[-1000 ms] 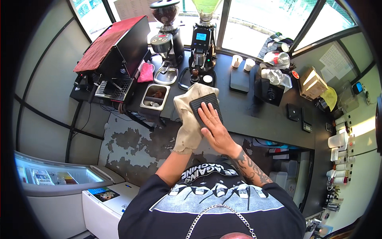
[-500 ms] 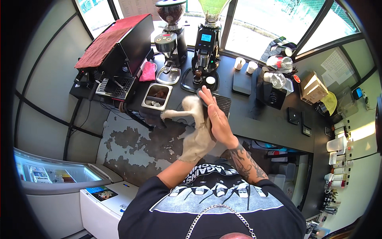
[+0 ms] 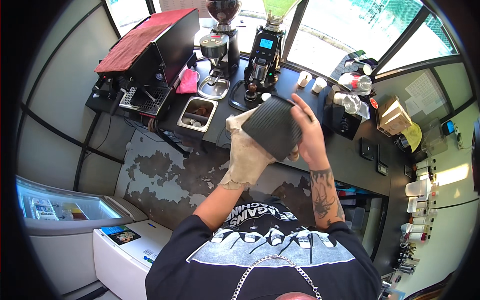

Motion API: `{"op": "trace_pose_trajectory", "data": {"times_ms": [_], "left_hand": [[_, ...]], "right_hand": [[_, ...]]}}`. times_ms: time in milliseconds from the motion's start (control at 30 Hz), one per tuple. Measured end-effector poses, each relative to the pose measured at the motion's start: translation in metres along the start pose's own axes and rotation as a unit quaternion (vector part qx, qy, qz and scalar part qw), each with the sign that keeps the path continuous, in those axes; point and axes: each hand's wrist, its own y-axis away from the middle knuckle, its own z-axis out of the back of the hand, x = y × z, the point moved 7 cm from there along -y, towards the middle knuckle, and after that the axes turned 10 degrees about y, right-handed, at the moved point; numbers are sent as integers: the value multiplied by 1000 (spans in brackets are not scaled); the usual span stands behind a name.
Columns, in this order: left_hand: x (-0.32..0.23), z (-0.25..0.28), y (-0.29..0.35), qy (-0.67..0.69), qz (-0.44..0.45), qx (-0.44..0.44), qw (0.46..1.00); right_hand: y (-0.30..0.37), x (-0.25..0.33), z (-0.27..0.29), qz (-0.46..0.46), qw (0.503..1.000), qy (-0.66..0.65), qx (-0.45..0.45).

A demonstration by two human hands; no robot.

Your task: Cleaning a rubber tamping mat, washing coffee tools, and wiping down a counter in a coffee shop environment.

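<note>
A black ribbed mat (image 3: 272, 127) is held up and tilted before me, its grooved face in view. My right hand (image 3: 312, 140) grips its right edge, thumb along the upper corner; the other fingers are partly hidden behind it. A beige cloth (image 3: 248, 157) wraps my left hand (image 3: 228, 194) down to the wrist and lies against the mat's left and lower side. The cloth and mat hide the left fingers. Just beyond the mat, a tamper (image 3: 251, 91) with a brown handle stands on a black tray (image 3: 235, 100).
Two coffee grinders (image 3: 220, 47) (image 3: 262, 62) stand behind the mat. An espresso machine (image 3: 145, 55) under a red towel is at left, near a steel knock box (image 3: 197, 114) and pink cloth (image 3: 188, 81). Paper cups (image 3: 304, 78) and a cardboard box (image 3: 393, 115) sit to the right.
The mat has turned from nearly edge-on to showing its ribbed face. My right hand has moved right, from flat against it to gripping its edge. The cloth has shifted with my left hand.
</note>
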Motion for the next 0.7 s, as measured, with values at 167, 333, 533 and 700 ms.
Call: {"op": "trace_pose_trajectory", "data": {"times_ms": [167, 333, 533, 700], "left_hand": [[-8, -1, 9, -176, -68, 3, 982], [38, 36, 22, 112, 96, -103, 984], [64, 45, 31, 132, 72, -161, 975], [71, 73, 35, 295, -7, -128, 947]], "right_hand": [[38, 7, -28, 252, 759, 596, -70], [43, -21, -49, 218, 709, 670, -12], [41, -22, -57, 221, 787, 574, 53], [61, -21, -86, 276, 717, 629, 115]]}}
